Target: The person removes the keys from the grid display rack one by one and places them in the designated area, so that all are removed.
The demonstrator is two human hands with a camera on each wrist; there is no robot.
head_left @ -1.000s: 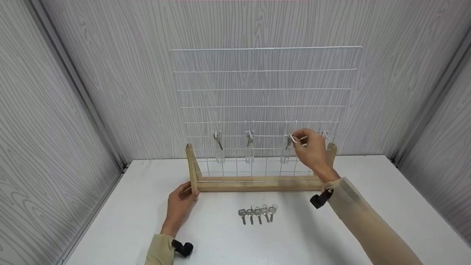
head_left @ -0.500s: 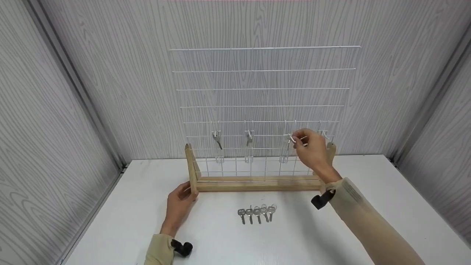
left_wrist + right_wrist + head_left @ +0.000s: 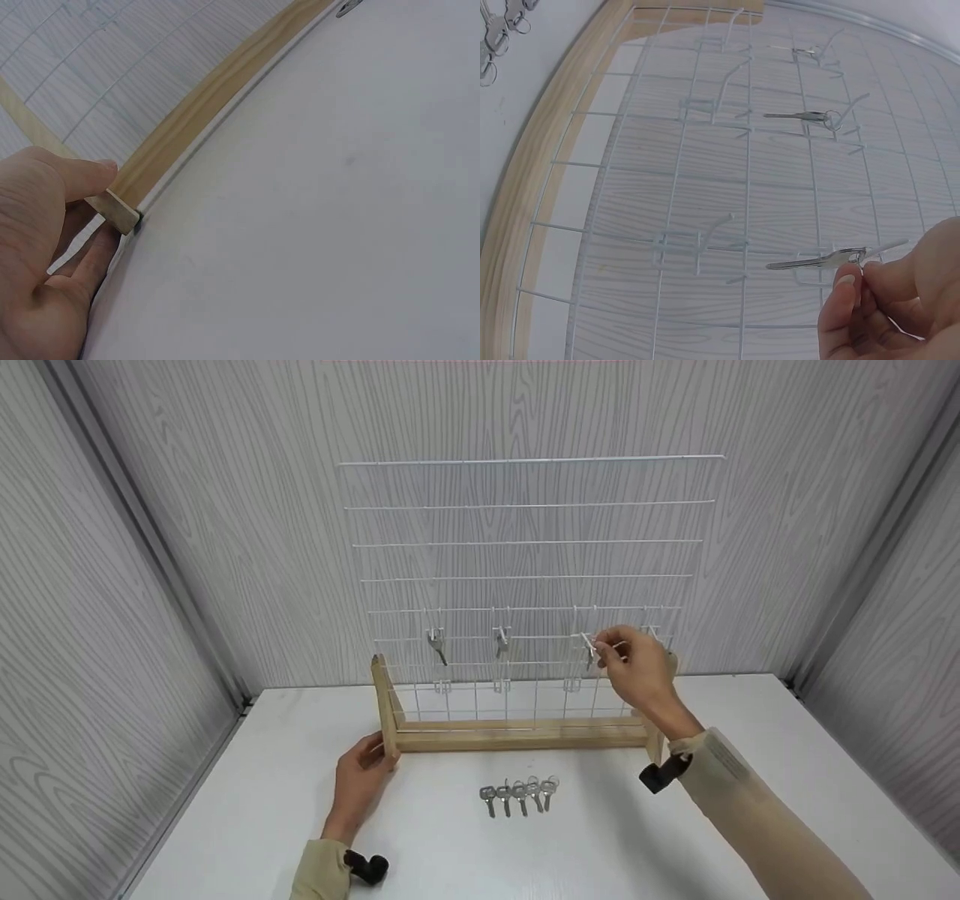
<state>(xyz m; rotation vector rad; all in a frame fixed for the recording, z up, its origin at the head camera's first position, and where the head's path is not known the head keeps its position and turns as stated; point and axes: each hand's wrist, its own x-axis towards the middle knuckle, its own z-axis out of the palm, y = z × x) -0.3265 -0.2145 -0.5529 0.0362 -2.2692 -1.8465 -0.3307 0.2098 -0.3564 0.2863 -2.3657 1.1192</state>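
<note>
My right hand [image 3: 637, 667] pinches the ring of a key [image 3: 810, 260] between thumb and fingertips, at a white hook [image 3: 891, 247] on the wire grid [image 3: 525, 460]. In the right wrist view the ring is at the hook's arm; whether it is fully around it is hard to tell. Two other keys, one on the left hook [image 3: 436, 643] and one further along [image 3: 502, 642], hang from the same row. My left hand [image 3: 360, 776] grips the left foot of the wooden stand [image 3: 517, 737], thumb above and fingers below, as the left wrist view shows.
Several keys with rings [image 3: 519, 793] lie in a row on the white table [image 3: 450, 855] before the stand. Lower hooks [image 3: 572, 685] stick out below the hanging keys. Another upper hook [image 3: 651, 630] is partly behind my right hand. Grey wood-grain panels [image 3: 187, 510] enclose the table.
The head view has shifted slightly. My right hand stays at the third hook, with only a small movement of fingers and key. The left hand keeps its hold on the stand.
</note>
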